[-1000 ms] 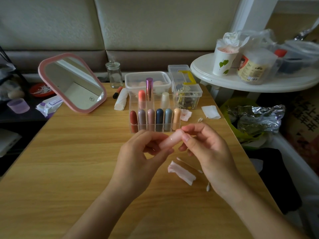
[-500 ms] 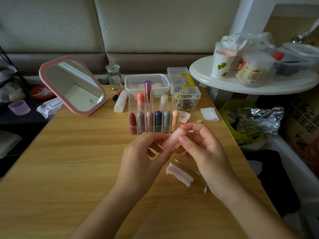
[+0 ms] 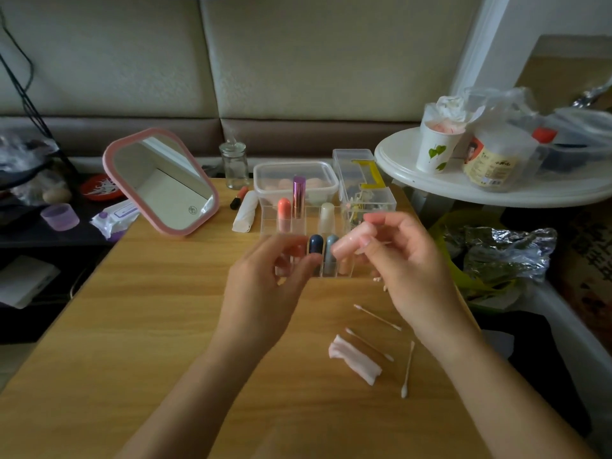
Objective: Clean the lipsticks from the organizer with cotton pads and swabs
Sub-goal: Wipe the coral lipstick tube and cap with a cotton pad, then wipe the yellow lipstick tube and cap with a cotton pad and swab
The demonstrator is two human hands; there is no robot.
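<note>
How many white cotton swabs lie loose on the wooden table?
3 swabs: one below the right hand, one beside the folded pink cotton pad, one further right. That hand may hide more.

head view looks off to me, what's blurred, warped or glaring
Head view: dim, soft light; the left hand, right hand and the pale pink lipstick tube it holds are motion-blurred; the wide lens slants the white pillar; the crumpled silver foil bag glints.

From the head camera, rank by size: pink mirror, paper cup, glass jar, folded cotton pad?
1. pink mirror
2. paper cup
3. glass jar and cotton pad look alike; the pad lies nearer, so unranked.
</note>
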